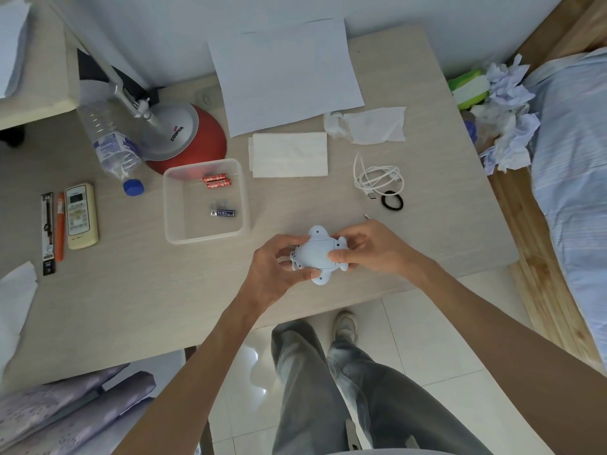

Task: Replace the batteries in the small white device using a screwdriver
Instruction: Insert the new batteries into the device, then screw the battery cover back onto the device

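We hold the small white device (317, 256) just below the middle of the frame, lifted a little above the near edge of the table (427, 231). It is turtle-shaped and lies belly up. Its long axis runs left to right across the frame, from one hand to the other, with two flippers pointing up-frame and down-frame.

Our left hand (276, 267) wraps curled fingers round the left end, thumb along the lower edge. Our right hand (371, 251) grips the right end, thumb pressed flat on the belly and fingers curled behind. A thin seam outlines a panel on the belly, and it looks closed and flush. We take that to be the battery cover, though we cannot make out its screw.

What the next move hangs on is what sits nearest each hand. A thin metal tip (367, 217) shows just beyond our right hand, up-frame of the knuckles. It may be the screwdriver, but the rest is hidden, so we cannot say. If so, the right hand is far nearer to it, and the left hand could keep the grip alone.

The clear tray (172, 208) lies up and left of our left hand, near but apart. It holds two red batteries (216, 180) at its far side and a blue battery (223, 212) nearer us.
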### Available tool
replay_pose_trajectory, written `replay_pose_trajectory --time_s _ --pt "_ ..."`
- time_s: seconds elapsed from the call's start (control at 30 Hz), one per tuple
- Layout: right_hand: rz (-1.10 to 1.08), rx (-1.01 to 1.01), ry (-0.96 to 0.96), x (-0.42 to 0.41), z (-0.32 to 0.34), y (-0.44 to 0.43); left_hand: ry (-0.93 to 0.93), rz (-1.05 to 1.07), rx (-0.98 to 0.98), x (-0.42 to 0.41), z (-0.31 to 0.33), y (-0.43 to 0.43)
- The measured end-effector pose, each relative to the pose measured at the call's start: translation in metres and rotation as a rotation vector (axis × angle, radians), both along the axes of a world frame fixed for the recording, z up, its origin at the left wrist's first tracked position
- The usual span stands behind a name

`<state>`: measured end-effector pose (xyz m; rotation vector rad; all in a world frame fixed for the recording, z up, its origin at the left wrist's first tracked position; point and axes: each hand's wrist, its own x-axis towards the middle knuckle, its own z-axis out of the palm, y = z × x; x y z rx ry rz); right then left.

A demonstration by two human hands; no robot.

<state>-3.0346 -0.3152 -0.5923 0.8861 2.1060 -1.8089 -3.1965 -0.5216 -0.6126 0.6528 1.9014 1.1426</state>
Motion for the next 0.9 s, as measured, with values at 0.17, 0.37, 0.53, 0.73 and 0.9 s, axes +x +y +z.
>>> replay_pose_trajectory --time_s 0.17,0.37,0.53,0.73,0.9 --pt "0.010 0.028 -0.033 -0.004 0.002 -0.001 0.000 0.026 -0.002 0.002 0.001 0.003" --pt "0.020 0.061 -0.054 -0.002 0.008 -0.004 -0.004 0.060 -0.007 0.005 0.001 0.002" --pt "-0.094 0.299 -0.038 0.011 0.007 -0.020 -0.006 0.068 -0.002 0.008 0.003 0.002" --pt "-0.349 0.713 0.012 0.034 0.006 -0.027 -0.006 0.068 0.000 0.008 0.004 0.003" --pt "-0.327 0.938 -0.256 0.043 0.001 -0.026 0.014 0.073 0.008 0.010 0.004 0.002"
